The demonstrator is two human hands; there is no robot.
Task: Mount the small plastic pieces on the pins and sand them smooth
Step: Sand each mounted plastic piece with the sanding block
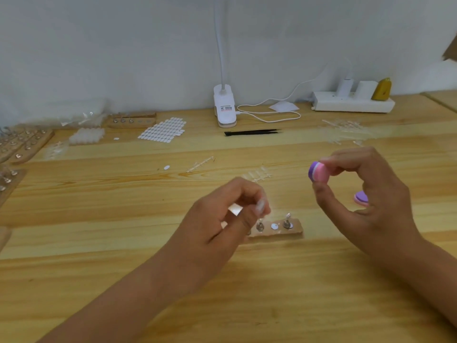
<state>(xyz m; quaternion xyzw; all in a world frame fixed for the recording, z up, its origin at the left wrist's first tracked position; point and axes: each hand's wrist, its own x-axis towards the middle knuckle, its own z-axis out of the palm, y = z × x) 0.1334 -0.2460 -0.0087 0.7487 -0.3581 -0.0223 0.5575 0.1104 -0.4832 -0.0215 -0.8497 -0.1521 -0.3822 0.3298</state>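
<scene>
A small clear plastic piece (pixel 260 206), somewhat blurred, is being pinched in the grip of the left hand (pixel 222 226). It is being held just above the near pin (pixel 259 227) of the wooden pin block (pixel 284 232), which is lying on the surface (pixel 123 194). A pink and purple sanding block (pixel 319 174) is being grasped between thumb and fingertips in the grip of the right hand (pixel 366 194), raised above the wood and apart from the piece. A white disc (pixel 274 226) is sitting between the near pin and the far pin (pixel 287 222); whether the far pin is already carrying a piece cannot be told.

By this view, the mounting step is being worked, and the piece is not yet being seated. A steady lowering onto the pin is being called for next, then light strokes with the sanding block. A second sanding block (pixel 361 198) is lying behind the right hand.
</scene>
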